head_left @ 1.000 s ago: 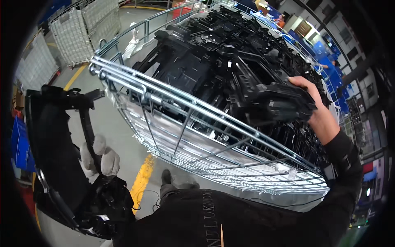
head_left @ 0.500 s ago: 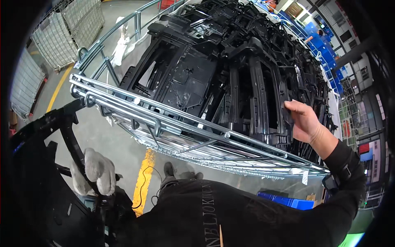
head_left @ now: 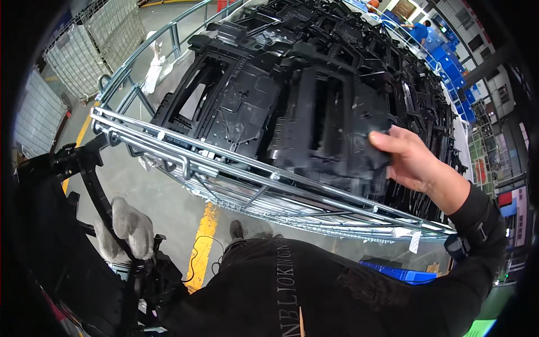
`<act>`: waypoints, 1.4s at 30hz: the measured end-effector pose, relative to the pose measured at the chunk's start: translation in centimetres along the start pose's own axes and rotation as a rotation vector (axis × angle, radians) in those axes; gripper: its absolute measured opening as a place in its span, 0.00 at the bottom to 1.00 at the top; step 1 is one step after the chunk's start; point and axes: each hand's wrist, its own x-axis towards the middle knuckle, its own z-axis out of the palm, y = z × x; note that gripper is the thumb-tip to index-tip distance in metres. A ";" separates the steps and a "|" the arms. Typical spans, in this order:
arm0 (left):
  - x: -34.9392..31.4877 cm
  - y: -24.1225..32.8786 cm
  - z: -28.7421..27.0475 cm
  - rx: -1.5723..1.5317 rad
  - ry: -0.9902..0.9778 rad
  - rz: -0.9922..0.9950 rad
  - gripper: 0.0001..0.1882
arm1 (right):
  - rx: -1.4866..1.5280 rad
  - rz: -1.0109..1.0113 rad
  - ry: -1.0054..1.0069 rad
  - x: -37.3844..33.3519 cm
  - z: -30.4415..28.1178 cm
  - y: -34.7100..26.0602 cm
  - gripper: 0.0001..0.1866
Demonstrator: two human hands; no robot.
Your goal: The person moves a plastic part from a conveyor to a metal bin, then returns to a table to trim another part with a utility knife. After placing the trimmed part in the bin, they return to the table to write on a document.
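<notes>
My right hand (head_left: pixel 412 157), bare, grips the right edge of a black plastic panel (head_left: pixel 331 123) with long slots. Thumb on top, fingers curled under; the panel is slightly smeared by motion. It lies over a heap of similar black plastic parts (head_left: pixel 241 106) in a wire cage. At the lower left, my left hand (head_left: pixel 130 229) wears a pale grey knitted glove and is closed round a bar of a black plastic frame (head_left: pixel 92 188). That frame stands outside the cage, its lower part dark and partly cut off by the picture's rim.
The cage's metal rail (head_left: pixel 236 168) runs between my body and the heap. Folded mesh cages (head_left: pixel 92 50) stand at the far left. A yellow floor line (head_left: pixel 201 247) and a thin cable lie by my feet. Blue bins (head_left: pixel 398 273) sit lower right; a person in blue (head_left: pixel 418 32) is far off.
My right hand has lifted the slotted panel and turned it somewhat, showing more of its flat side. My left hand stays round the frame bar. The view has shifted slightly.
</notes>
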 end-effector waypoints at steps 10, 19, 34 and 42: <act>0.2 0.0 0.7 0.062 -0.072 -0.005 0.22 | -0.891 0.126 0.046 1.7 -4.4 -6.1 0.46; -0.3 0.6 2.1 0.064 -0.101 0.028 0.18 | -0.643 -0.169 -0.173 7.1 -3.6 -6.1 0.51; -1.7 0.5 3.4 0.162 0.045 0.106 0.19 | -0.317 -0.224 -0.120 8.2 -5.5 -2.9 0.32; -2.9 0.7 3.0 0.205 0.065 0.092 0.20 | -0.952 -0.186 0.060 8.4 -4.4 -3.6 0.32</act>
